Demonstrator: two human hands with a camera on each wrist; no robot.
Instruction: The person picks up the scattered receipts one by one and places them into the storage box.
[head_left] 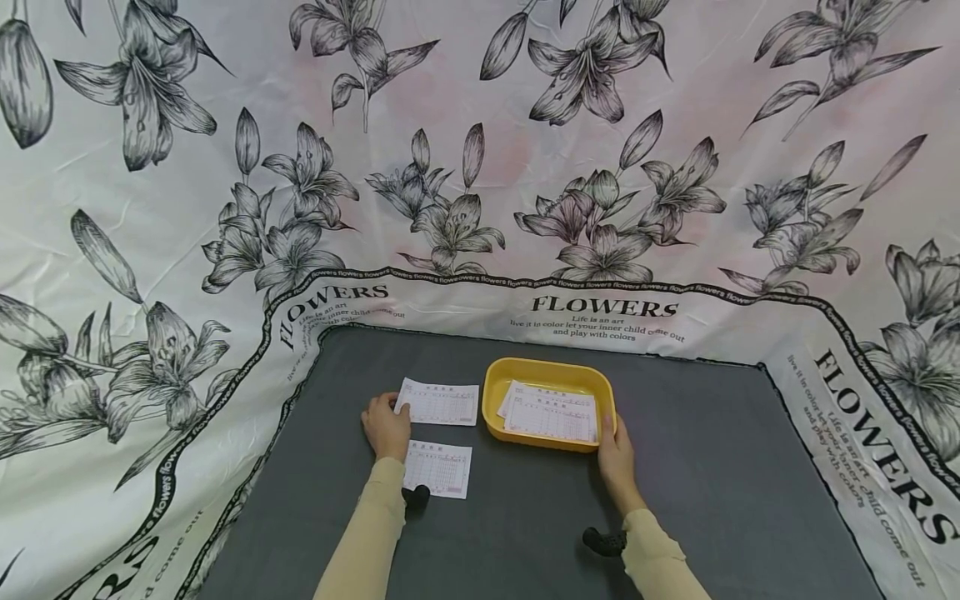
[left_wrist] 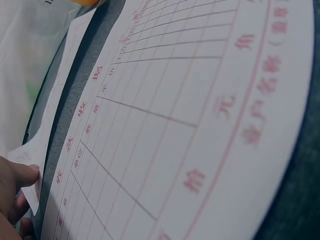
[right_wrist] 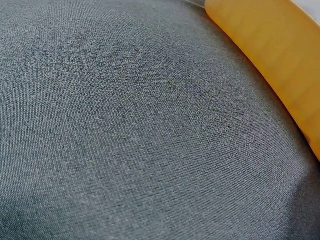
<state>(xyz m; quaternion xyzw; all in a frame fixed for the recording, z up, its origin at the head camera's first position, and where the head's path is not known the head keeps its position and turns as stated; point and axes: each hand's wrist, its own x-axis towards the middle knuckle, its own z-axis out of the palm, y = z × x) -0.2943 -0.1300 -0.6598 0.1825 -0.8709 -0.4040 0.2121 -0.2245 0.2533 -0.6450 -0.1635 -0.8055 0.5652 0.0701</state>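
My left hand (head_left: pixel 387 429) pinches the left edge of a printed receipt slip (head_left: pixel 439 403); in the left wrist view, the thumb (left_wrist: pixel 22 173) lies on top of its corner with fingers beneath. Nearer to me, a second receipt slip (head_left: pixel 442 471) lies on the dark cloth, partly behind the left wrist. To the right stands a yellow plastic tray (head_left: pixel 495 430) with a few similar slips (head_left: pixel 555 417) inside, overlapping. My right hand (head_left: pixel 617 458) holds the tray's right front corner. In the right wrist view only the yellow tray wall (right_wrist: pixel 270 45) shows, without the hand.
Dark grey cloth (head_left: pixel 705 467) covers the table. A white flower-printed sheet (head_left: pixel 480 325) rises behind it and at both sides. Black wrist camera parts (head_left: pixel 603 542) hang by the sleeves.
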